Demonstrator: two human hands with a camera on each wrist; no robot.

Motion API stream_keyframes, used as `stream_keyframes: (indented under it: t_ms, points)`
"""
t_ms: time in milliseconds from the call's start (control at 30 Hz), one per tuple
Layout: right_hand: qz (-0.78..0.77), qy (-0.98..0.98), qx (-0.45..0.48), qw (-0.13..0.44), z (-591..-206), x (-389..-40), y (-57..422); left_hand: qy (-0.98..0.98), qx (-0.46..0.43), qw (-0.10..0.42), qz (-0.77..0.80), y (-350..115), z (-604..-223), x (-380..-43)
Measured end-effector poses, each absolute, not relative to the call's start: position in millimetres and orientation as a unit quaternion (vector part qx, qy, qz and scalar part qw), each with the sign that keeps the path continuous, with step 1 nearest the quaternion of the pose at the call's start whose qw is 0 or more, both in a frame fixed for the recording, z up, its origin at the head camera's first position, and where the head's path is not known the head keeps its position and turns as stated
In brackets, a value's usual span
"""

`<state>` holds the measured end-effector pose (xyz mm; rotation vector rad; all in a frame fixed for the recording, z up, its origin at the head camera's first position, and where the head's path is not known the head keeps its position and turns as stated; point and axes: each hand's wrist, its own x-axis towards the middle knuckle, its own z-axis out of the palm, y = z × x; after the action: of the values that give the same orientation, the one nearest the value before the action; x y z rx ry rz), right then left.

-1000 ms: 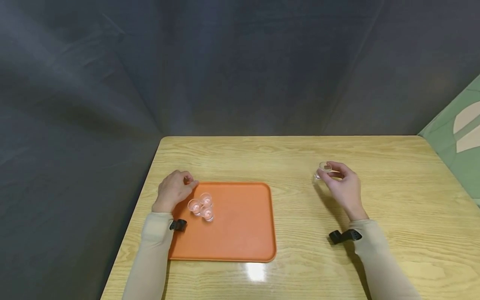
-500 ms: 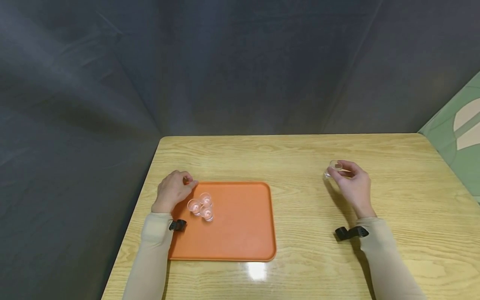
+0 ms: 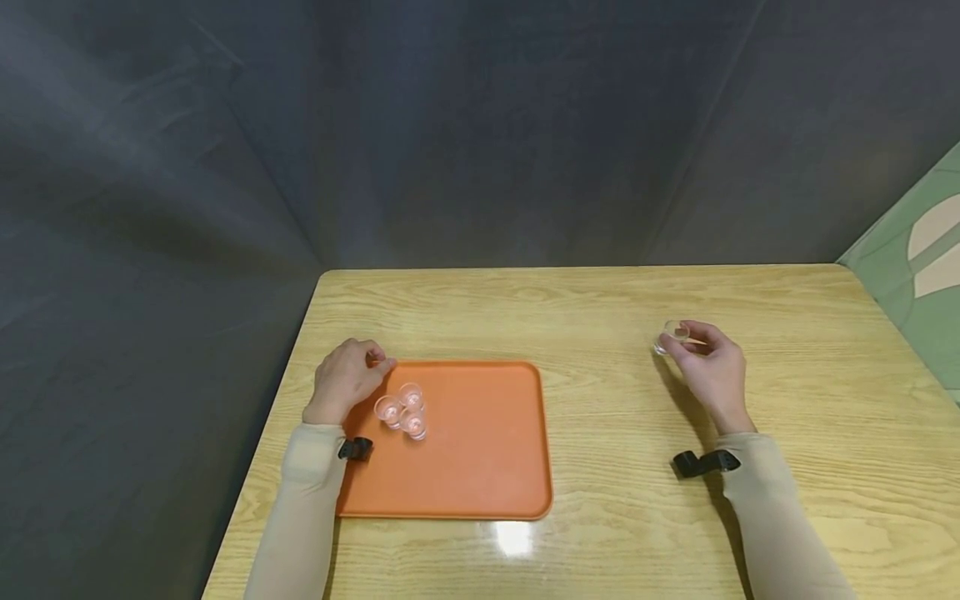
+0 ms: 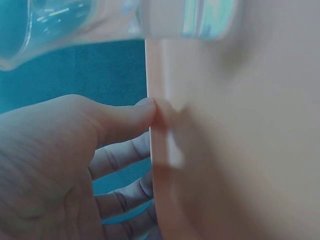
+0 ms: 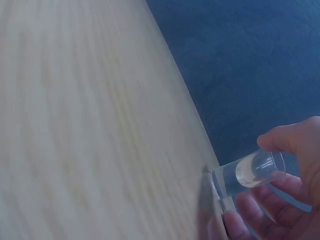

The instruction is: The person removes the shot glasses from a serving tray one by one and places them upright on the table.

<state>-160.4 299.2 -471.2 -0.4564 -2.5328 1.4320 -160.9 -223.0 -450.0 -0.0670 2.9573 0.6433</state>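
I see the left hand [image 3: 348, 379] pinch the orange tray [image 3: 483, 450] near its far-left corner; three shot glasses [image 3: 408, 410] stand inside its left edge; the right hand [image 3: 712, 371] grasps a fourth shot glass [image 5: 247, 172] toward the tabletop [image 3: 585, 321]'s far edge.

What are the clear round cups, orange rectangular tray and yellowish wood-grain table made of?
Clear round cups: smooth, shiny glass or maybe hard plastic; they're see-through with glints.

Orange rectangular tray: probably plastic, matte; evenly coloured, with little shine.

Yellowish table: wood or wood-print laminate, glossy; grain and bright glare show.
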Motion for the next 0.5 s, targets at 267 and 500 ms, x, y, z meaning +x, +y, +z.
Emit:
stream_keyframes:
  t_ms: [267,500]
  points:
    - [0.476,-0.863,-0.147,0.082,-472.2,-160.0,299.4,0.976,-0.017,0.043,0.214,-223.4,-450.4,-161.5]
    - [0.471,-0.867,-0.144,0.077,-471.3,-159.0,299.1,0.976,-0.019,0.043,0.213,-222.6,-450.2,-160.7]
